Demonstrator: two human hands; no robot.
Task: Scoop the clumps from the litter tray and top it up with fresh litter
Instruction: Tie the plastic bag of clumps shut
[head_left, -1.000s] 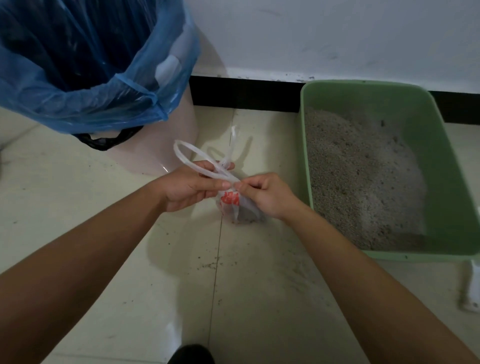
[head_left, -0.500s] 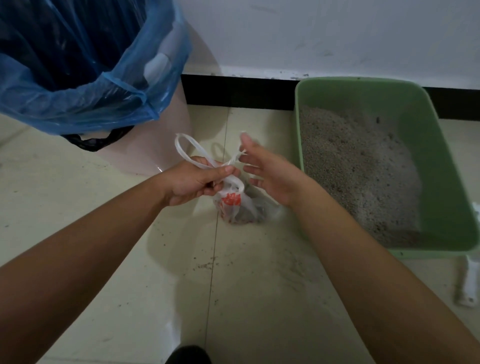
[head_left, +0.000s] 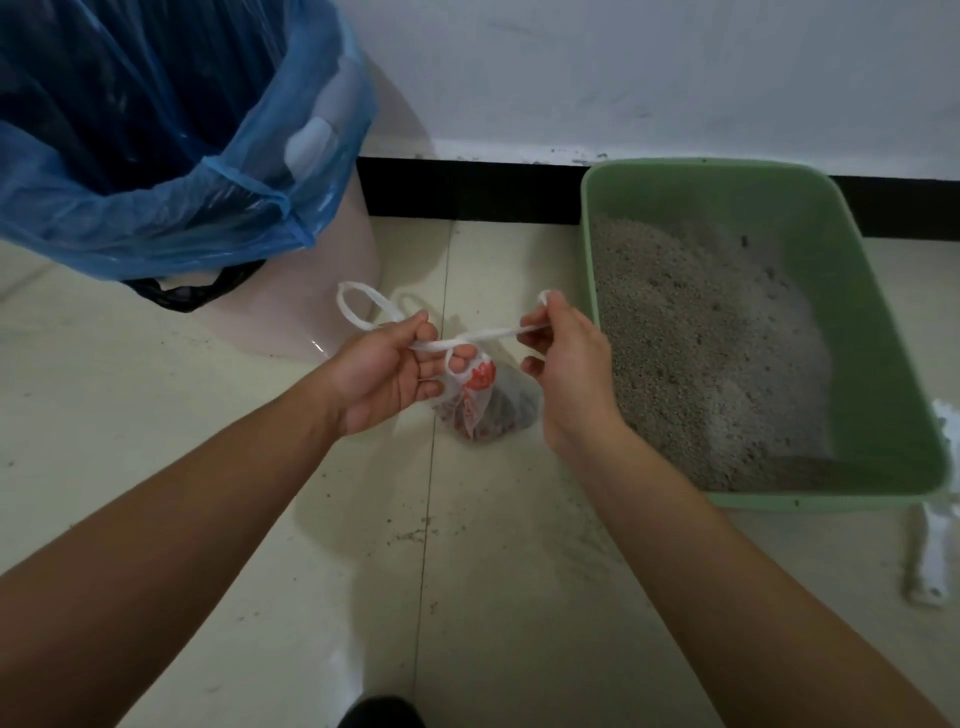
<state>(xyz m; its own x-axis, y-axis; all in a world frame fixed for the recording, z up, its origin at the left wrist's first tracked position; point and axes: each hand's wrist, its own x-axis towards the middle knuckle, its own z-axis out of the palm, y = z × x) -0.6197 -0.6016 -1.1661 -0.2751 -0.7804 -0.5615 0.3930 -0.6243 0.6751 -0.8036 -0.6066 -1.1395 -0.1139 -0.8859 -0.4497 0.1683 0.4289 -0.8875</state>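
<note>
The small plastic bag (head_left: 485, 402), white with red print and dark clumps showing through it, sat on the floor (head_left: 467, 597) between the two hands, just left of the litter tray (head_left: 857, 312). The left hand (head_left: 382, 364) gripped one handle, fingers curled round it, with the loop (head_left: 358, 306) sticking out on its far side. The right hand (head_left: 569, 358) pinched the end of the other handle between thumb and fingertips.

A second before, the hands had been close together over the bag's neck, and half a second before the right hand had been spread and off the plastic. Now they had drawn apart and the strip (head_left: 493, 335) between them ran taut. That looked like a knot being pulled tight, so the scooping seemed done, with binning and the top-up still to come.

The grey litter (head_left: 701, 353) lay uneven and banked to the left of the green tray. A white scoop (head_left: 930, 561) lay on the floor at the tray's near right corner. A bin (head_left: 322, 291) with a blue liner (head_left: 156, 156) stood far left. The pale tiles carried scattered grains, and a black skirting (head_left: 467, 189) ran below a white wall (head_left: 623, 78).
</note>
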